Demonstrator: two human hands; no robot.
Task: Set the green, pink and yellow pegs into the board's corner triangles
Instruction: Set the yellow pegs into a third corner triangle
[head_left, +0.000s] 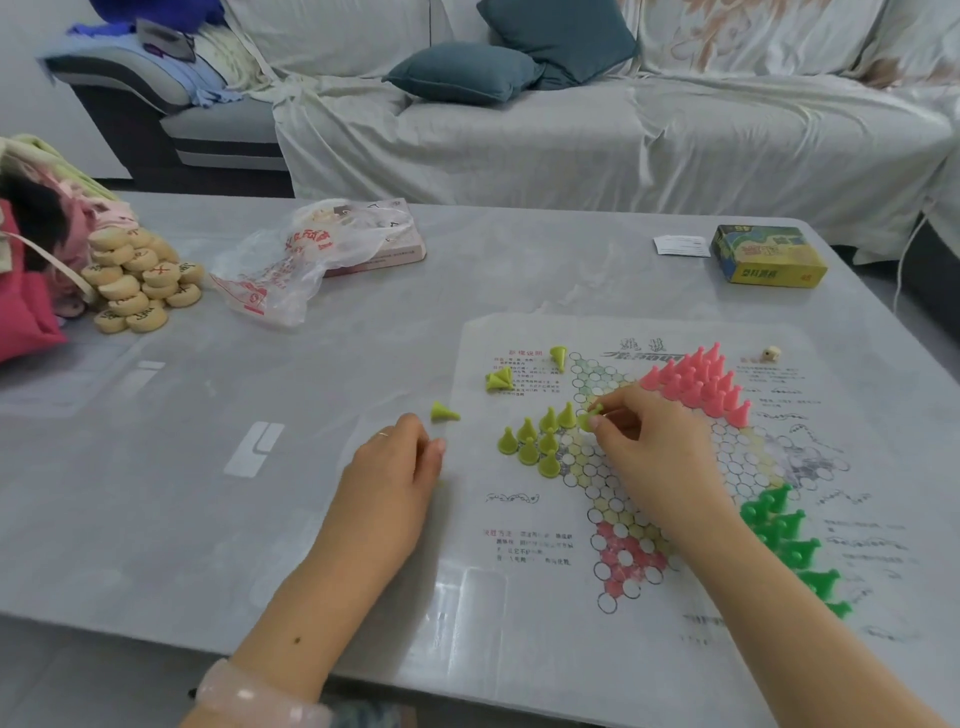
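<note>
A paper checkers board (519, 571) lies on the grey table. Pink pegs (698, 382) fill the far triangle. Green pegs (789, 540) stand along the right triangle, partly behind my right forearm. Several yellow pegs (537, 441) stand in the left triangle. My right hand (649, 441) pinches one yellow peg (589, 418) just right of that group. Loose yellow pegs lie toppled: one off the board (444, 413), a small pile (500, 379) and one (558, 356) on the board's margin. My left hand (400, 462) rests on the table with fingers loosely curled, holding nothing.
A pile of wooden chess discs (137, 278) and pink cloth (26, 312) sit at the far left. A plastic bag (283, 265) over a box lies behind the board, a yellow-green box (769, 254) at far right, a small die (771, 354) beside the pink pegs. A covered sofa (571, 130) stands beyond.
</note>
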